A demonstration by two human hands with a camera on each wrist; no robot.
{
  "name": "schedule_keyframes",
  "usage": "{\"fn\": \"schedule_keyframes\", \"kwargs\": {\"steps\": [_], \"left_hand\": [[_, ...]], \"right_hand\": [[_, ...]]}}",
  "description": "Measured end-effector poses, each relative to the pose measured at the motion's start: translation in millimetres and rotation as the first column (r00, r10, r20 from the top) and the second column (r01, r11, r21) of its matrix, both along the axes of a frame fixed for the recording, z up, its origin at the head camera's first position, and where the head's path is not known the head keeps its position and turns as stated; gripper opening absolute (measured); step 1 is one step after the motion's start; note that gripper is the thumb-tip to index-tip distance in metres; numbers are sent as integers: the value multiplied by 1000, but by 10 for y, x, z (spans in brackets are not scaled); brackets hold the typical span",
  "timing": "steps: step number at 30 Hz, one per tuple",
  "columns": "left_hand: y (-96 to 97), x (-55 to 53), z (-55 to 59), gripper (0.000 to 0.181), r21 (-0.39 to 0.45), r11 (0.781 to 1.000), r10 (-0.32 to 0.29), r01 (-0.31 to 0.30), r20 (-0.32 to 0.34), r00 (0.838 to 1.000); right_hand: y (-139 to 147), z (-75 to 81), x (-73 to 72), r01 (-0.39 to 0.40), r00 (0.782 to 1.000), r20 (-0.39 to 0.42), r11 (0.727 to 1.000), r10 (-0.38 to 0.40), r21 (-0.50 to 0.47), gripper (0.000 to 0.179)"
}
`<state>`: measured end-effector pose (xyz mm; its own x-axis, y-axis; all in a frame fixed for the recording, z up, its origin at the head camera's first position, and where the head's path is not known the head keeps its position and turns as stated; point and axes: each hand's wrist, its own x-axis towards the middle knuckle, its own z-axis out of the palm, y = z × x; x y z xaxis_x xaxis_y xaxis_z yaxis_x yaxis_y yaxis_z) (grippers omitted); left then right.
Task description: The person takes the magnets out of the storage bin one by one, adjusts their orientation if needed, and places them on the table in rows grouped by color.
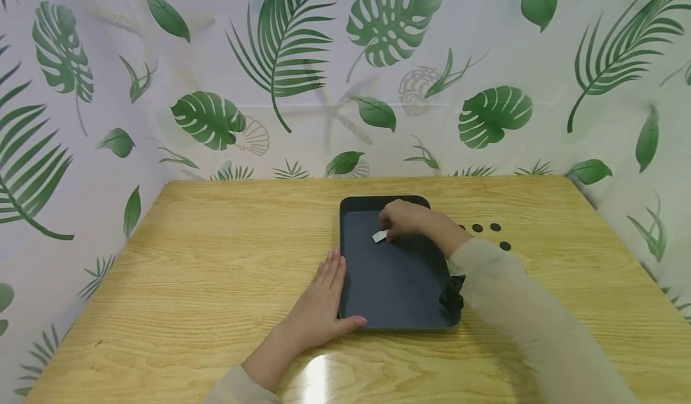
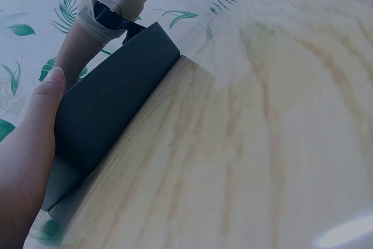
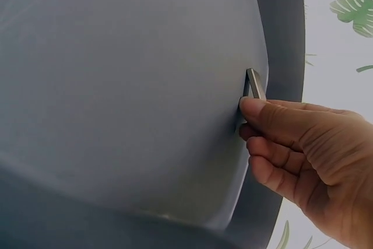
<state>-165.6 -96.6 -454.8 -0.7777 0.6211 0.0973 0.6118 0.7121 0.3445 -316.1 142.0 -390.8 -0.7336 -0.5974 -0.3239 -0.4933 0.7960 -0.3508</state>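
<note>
A deep, dark grey rectangular tray (image 1: 396, 284) with rounded corners sits on the wooden table. My left hand (image 1: 321, 308) lies along its left wall near the front corner, fingers straight. The left thumb (image 2: 55, 86) reaches over the front rim. Inside the tray, toward the back, my right hand (image 1: 407, 219) pinches a small, flat, pale piece (image 1: 380, 236) between thumb and fingers. In the right wrist view this piece (image 3: 256, 84) shows a light, shiny face and a dark edge, close over the tray floor (image 3: 145, 86). My fingers hide part of it.
Several small black discs (image 1: 495, 227) lie on the table (image 1: 243, 242) right of the tray, some partly behind the right forearm. A black wrist camera (image 1: 452, 293) overlaps the tray's right wall in the head view. A leaf-patterned cloth (image 1: 302, 122) hangs behind the table.
</note>
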Motion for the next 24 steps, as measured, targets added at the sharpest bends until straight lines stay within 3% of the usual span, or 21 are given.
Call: {"fn": "schedule_keyframes", "kwargs": {"steps": [12,24], "left_hand": [[7,-6,30,101,-28,1000,-1,0,-42,999],[20,8,29,102,-36,999,12,-14,-37,999]], "right_hand": [[-4,81,-1,-80,995,-61,996,79,-27,12],[-34,193,85,-112,993,-52,991,108,-71,14]]}}
